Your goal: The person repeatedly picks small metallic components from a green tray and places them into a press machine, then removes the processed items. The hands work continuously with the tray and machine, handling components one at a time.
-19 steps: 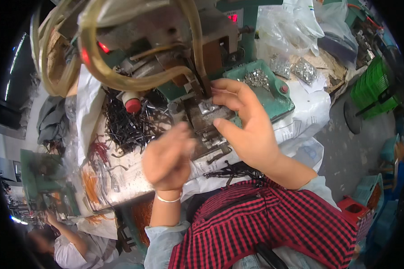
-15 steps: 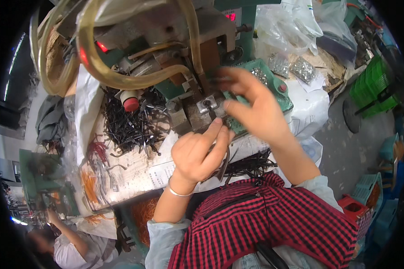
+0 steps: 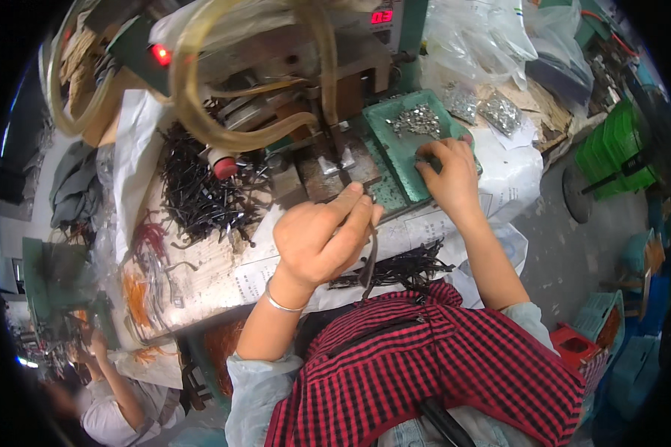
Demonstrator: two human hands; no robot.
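My left hand (image 3: 320, 235) is closed on a thin black strap (image 3: 369, 264), its tail hanging down below my fingers. The strap's far end meets a small shiny metal piece (image 3: 337, 162) on the steel block of a press (image 3: 350, 82). To the right, my right hand (image 3: 455, 179) is over the near right part of a green tray (image 3: 386, 138), thumb and forefinger curled toward each other. Whatever is between those fingertips is too small to make out. Small metal pieces (image 3: 417, 121) lie heaped in the tray's far part.
A heap of black straps (image 3: 201, 186) lies left of the press, beside a red push button (image 3: 225, 168). More straps (image 3: 406, 270) lie at the table's near edge. Clear hoses (image 3: 179, 82) loop overhead. Bags of metal pieces (image 3: 499, 112) sit back right. Another person (image 3: 119, 402) works at lower left.
My right hand has moved right, from beside the press block to the green tray, and its fingers have curled in. My left hand still holds the strap at the block.
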